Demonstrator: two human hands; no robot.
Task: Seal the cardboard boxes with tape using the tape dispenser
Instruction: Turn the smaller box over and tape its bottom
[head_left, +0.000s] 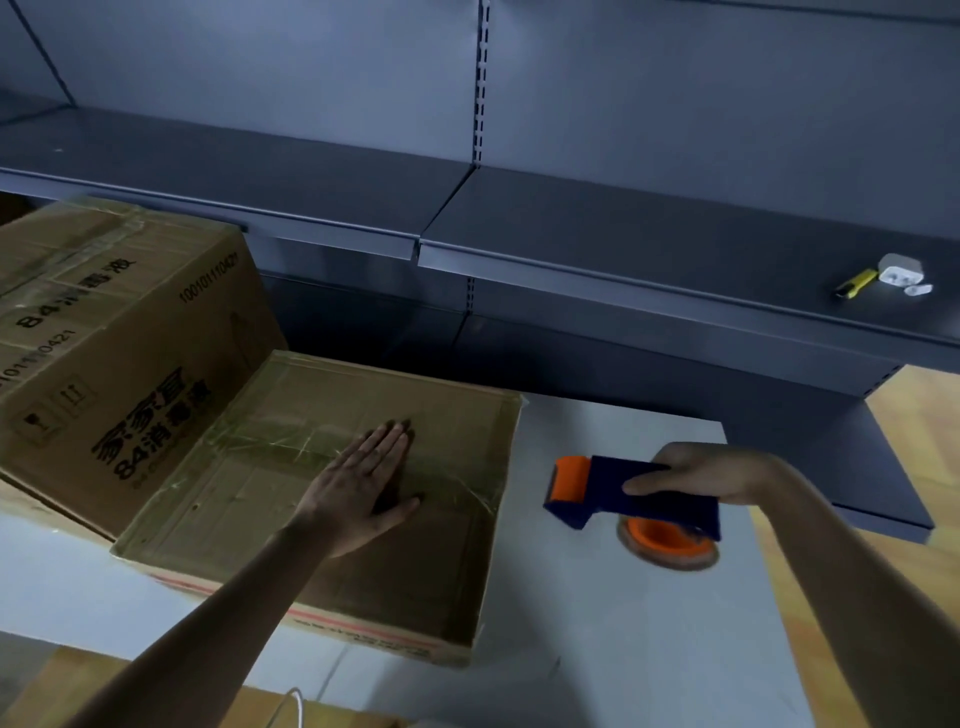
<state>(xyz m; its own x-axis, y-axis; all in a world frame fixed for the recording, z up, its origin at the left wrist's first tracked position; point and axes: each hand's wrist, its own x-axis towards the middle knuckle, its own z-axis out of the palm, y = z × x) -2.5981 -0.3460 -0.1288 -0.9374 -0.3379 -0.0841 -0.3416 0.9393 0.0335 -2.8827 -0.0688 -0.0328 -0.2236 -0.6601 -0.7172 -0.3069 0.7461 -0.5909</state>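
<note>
Fingers (387, 441) of the left hand (363, 483) lie straight and close together, palm down, pressing flat on the top of the low cardboard box (234, 499); they hold nothing. Right hand (696, 475): its fingers are curled round the dark blue body of the tape dispenser (623, 493), thumb on the near side. Dispenser sits just right of the box, apart from it, over the white surface (623, 634), orange roller end pointing toward the box, orange-cored tape roll (665, 538) underneath. Whether the roll touches the surface cannot be told. Strips of clear tape (270, 441) cross the box top and run under the left palm. Low box rests on the surface, its left edge against a taller cardboard box (119, 332) with black printed characters, also taped on top. Behind both, grey metal shelving (623, 234); on its right end, a yellow utility knife (852, 283) beside small white items (901, 270), too small to identify. Wooden floor (914, 415) visible at right.
</note>
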